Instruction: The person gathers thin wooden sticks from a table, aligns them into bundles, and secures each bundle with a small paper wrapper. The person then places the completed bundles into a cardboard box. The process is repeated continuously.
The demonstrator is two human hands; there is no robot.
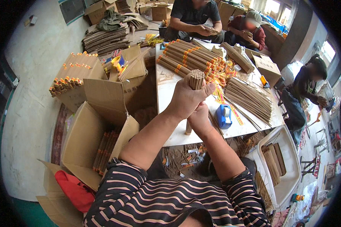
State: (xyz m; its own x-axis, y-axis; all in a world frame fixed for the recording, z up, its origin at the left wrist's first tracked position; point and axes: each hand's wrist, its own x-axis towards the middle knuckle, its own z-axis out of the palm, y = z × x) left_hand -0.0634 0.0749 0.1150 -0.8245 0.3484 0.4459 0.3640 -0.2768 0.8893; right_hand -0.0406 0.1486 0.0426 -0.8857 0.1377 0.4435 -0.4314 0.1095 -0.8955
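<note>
Bundle of thin brown sticks [196, 80] in both hands: I have it in the head view, held nearly upright above the table [171, 137], close to that top's near left corner. I see the left hand [183, 99] wrapped tightly around its upper part, stick ends showing above the fist. Just below, the right hand [199, 116] is closed around the same bundle, its fingers mostly hidden from me. The lower end shows beneath; I cannot tell whether it touches the table.

To the right of the hands I have a blue tape dispenser [224, 118], set in from the near edge. Loose sticks [250, 99] spread toward the right edge, and banded bundles [193, 56] are piled toward the far edge. Off the left edge, I see an open cardboard box [76, 145] with more bundles [104, 152] inside. Beyond the near right corner is a white tub [293, 160] holding sticks [273, 162].
</note>
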